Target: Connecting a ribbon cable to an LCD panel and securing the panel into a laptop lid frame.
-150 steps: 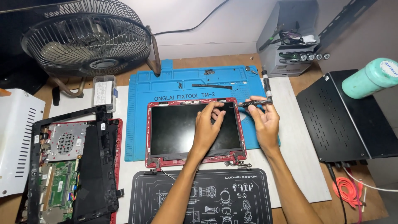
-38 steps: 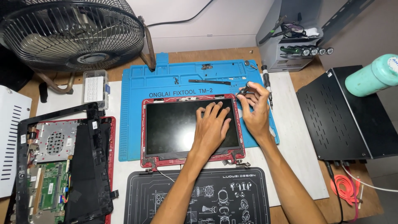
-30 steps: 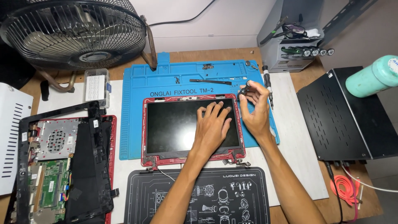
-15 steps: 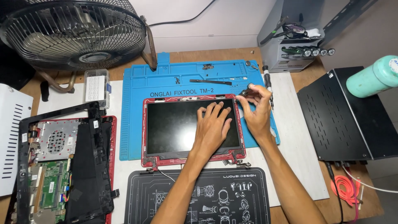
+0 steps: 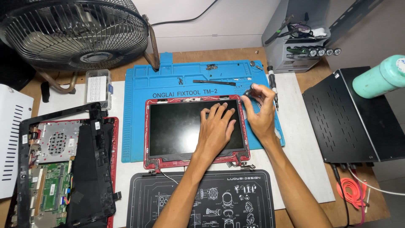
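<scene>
A laptop screen panel (image 5: 177, 126) in a red lid frame (image 5: 146, 139) lies on a blue work mat (image 5: 135, 126). My left hand (image 5: 217, 126) rests flat on the right part of the dark screen, fingers spread. At the frame's upper right corner, my right hand (image 5: 259, 114) pinches a small dark part (image 5: 249, 90) between its fingertips. A slim screwdriver (image 5: 273, 86) lies on the mat just right of that hand.
An opened laptop base (image 5: 55, 169) with bare circuit boards lies at the left. A black printed mat (image 5: 168, 198) is in front, a fan (image 5: 76, 29) at back left, a black metal box (image 5: 354, 114) and green bottle (image 5: 379, 78) at right. A clear screw box (image 5: 98, 86) stands by the fan.
My left hand has come down from the frame's top edge and lies flat on the screen. My right hand stays at the upper right corner, its fingers shifting slightly.
</scene>
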